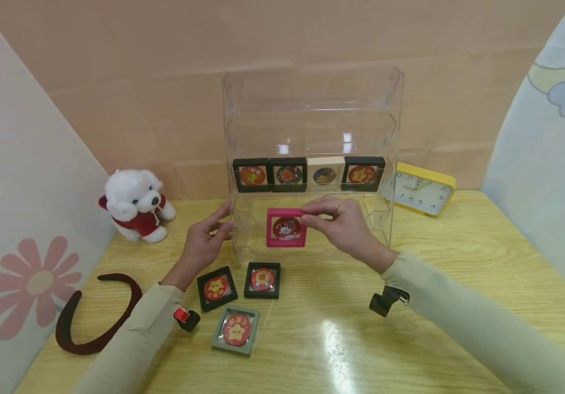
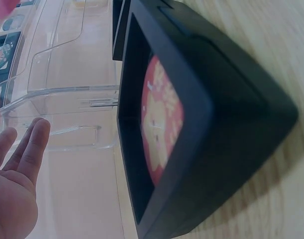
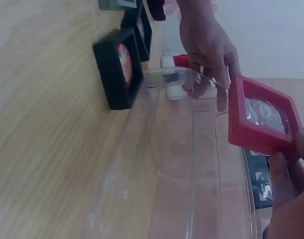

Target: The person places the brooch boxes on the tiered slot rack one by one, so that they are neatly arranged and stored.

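My right hand (image 1: 346, 230) pinches a pink square frame (image 1: 286, 241) by its upper right corner, before the lower tiers of a clear plastic display rack (image 1: 312, 131). Inside the pink frame is a round red badge with a cartoon figure. At the rack's left side, my left hand (image 1: 203, 243) touches the edge with fingers mostly straight. Along one tier stand several framed badges, among them a cream frame (image 1: 326, 162) between black ones. On the table before the rack lie a grey frame (image 1: 235, 349), a black frame (image 1: 263, 295) and another, tilted black frame (image 1: 217, 305).
A white plush dog (image 1: 132, 191) in red sits left of the rack. To its right, a yellow clock (image 1: 425, 189) leans back. A dark red headband (image 1: 97, 345) lies beside my left forearm. Patterned panels flank the wooden table (image 1: 460, 284).
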A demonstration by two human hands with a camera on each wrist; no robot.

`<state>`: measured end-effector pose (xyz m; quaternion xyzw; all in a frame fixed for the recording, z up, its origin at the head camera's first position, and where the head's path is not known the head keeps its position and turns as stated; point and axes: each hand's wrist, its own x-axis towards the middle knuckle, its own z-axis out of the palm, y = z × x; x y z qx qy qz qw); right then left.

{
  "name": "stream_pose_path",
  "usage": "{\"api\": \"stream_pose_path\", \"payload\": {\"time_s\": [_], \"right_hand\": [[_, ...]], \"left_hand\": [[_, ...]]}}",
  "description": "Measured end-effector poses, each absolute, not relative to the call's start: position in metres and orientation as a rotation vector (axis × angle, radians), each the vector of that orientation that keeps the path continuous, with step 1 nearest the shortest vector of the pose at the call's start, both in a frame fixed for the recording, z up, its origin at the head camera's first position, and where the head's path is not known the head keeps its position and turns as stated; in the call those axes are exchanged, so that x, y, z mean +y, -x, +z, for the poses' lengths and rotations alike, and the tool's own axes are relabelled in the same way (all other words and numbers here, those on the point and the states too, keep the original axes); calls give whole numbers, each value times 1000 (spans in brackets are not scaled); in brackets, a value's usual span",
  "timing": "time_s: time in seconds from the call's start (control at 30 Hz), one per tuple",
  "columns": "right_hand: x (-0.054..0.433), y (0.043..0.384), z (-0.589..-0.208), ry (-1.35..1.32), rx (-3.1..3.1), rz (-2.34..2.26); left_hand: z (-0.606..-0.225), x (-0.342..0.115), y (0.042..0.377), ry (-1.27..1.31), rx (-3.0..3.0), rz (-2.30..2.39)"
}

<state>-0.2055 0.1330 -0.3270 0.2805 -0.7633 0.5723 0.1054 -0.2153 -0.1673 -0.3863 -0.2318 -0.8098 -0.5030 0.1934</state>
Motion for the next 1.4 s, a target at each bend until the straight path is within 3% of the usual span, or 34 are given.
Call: {"api": "stream_pose_path", "payload": {"time_s": [0.47,0.8,1.4], "right_hand": [[112,231,-322,-697,-2062,1580],[89,211,-309,-652,-2067,1630],[69,239,-359,-739,-2002,1474]], "left_hand": [[-357,-156,194,655,-2316,-1375],[-358,-155,195,664,-2290,-1407],[-388,-169,217,663,-2268,-1412]]}}
